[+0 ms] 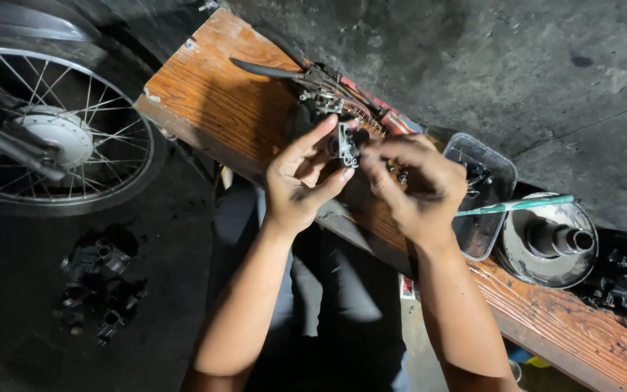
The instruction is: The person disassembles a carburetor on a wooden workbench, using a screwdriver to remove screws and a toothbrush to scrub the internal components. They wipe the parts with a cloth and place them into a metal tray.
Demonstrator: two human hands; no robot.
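My left hand (299, 181) and my right hand (418, 185) meet over a wooden plank (212, 94). Between their fingertips they hold a small silver metal part (347, 144) with dark recesses. The left thumb and fingers pinch it from the left. From the right, the right fingers curl around its far side and hide some of it. Just beyond the part, black-handled pliers (277, 71) and small metal springs and fittings (335, 101) lie on the plank.
A clear plastic tray (491, 174) with small dark parts sits right of my hands. A teal-handled tool (516, 206) rests over a round metal drum (546, 247). A spoked motorcycle wheel (52, 134) stands left. Dark engine parts (95, 290) lie on the floor.
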